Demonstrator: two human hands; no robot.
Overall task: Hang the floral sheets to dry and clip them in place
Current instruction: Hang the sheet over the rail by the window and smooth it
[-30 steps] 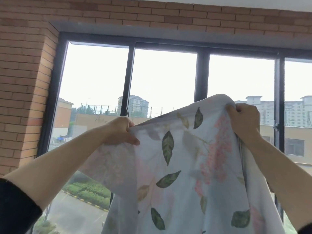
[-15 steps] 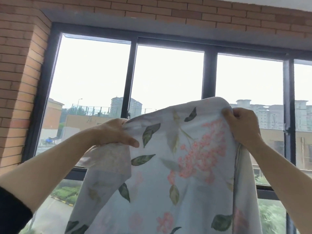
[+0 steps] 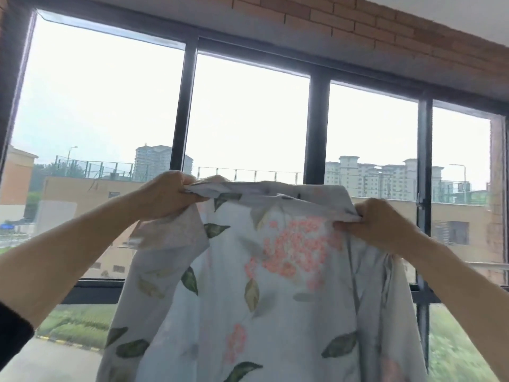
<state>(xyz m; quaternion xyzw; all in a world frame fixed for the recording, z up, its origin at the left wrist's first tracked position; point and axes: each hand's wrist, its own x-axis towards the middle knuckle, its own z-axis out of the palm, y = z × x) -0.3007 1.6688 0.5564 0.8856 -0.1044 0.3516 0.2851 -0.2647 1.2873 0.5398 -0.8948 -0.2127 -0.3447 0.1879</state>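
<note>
A: We're seeing the floral sheet (image 3: 275, 285) being held up in front of the dark-framed window (image 3: 316, 128), its top edge stretching between both hands.
B: And we're watching the left hand (image 3: 168, 194) gripping the left end of that folded edge, fingers curling round the cloth.
A: We're noting the right hand (image 3: 380, 224) pinching the right end, a touch lower.
B: The rest is hanging down between the forearms, brick wall (image 3: 358, 26) showing above the glass.
</note>
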